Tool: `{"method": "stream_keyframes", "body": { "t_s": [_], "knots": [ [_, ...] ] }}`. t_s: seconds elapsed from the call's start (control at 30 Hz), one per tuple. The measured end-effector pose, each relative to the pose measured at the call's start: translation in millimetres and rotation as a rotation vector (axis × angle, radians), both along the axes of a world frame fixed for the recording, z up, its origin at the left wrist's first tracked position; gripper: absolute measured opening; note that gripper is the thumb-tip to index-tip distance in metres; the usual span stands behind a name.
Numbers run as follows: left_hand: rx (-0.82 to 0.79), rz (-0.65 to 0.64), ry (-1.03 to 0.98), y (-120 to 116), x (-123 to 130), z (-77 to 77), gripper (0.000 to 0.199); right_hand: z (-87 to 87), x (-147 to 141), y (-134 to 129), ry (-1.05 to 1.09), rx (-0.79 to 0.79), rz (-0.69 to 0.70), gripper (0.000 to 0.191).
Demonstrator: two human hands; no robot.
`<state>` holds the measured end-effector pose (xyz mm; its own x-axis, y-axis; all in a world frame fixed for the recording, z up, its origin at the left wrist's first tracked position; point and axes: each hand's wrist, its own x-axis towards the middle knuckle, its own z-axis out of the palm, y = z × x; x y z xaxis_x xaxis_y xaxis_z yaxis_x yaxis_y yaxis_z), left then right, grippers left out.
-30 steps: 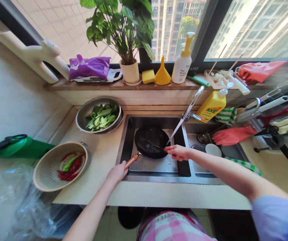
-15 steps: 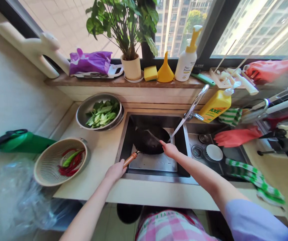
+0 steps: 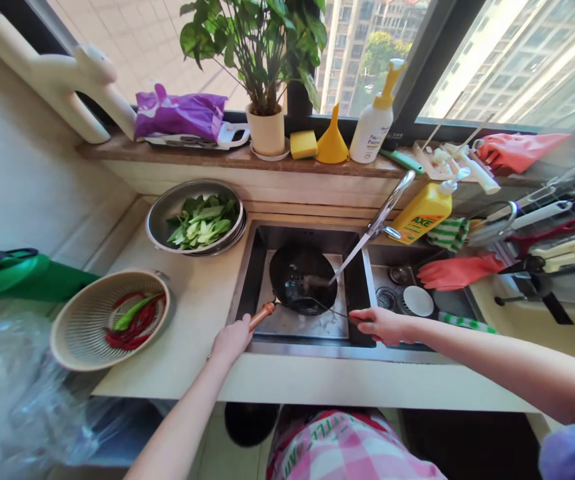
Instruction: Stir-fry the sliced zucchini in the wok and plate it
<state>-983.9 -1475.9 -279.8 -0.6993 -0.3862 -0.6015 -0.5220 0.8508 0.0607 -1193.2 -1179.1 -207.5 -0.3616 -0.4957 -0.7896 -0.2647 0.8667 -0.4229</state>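
A black wok (image 3: pixel 292 267) tilts in the left sink basin (image 3: pixel 267 327), with water in it. My left hand (image 3: pixel 231 341) is closed around its wooden handle (image 3: pixel 261 316) at the basin's front left. My right hand (image 3: pixel 378 325), over the front right of the basin, grips the red end of a thin-handled tool (image 3: pixel 336 311) that reaches into the wok. A brownish patch shows inside the wok; whether it is the tool's head I cannot tell. From the faucet (image 3: pixel 390 203) a stream of water runs down into the wok's right side.
Left on the counter are a metal bowl of leafy greens (image 3: pixel 150 230), a beige basket (image 3: pixel 62 333) with red and green peppers, and a green bottle (image 3: pixel 32 277). Right of the basin are a yellow AXE bottle (image 3: pixel 420 217), red gloves (image 3: pixel 460 270) and a white round thing (image 3: pixel 418 301).
My right hand has swung right and toward me, out from over the wok, bringing the tool's handle with it. My left hand stays on the wok handle. The view has shifted slightly.
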Motion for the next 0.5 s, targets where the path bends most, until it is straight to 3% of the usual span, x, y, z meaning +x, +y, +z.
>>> {"method": "stream_keyframes", "body": {
  "t_s": [0.07,0.17,0.37,0.5],
  "knots": [
    [-0.005,0.003,-0.002,0.5,0.4,0.5,0.026,-3.8,2.5,-19.2,-0.066,0.003,-0.107,0.055],
    [-0.013,0.007,-0.008,0.4,0.9,1.4,0.026,-11.8,3.9,-32.1,-0.031,0.018,-0.136,0.058],
    [0.009,-0.008,-0.014,-2.4,0.1,0.5,0.026,-28.5,3.9,-2.8,0.189,-0.112,0.099,0.043],
    [0.015,-0.011,-0.011,-5.9,0.1,-1.9,0.025,-35.9,1.2,5.9,0.232,-0.085,0.112,0.048]
  ]
}}
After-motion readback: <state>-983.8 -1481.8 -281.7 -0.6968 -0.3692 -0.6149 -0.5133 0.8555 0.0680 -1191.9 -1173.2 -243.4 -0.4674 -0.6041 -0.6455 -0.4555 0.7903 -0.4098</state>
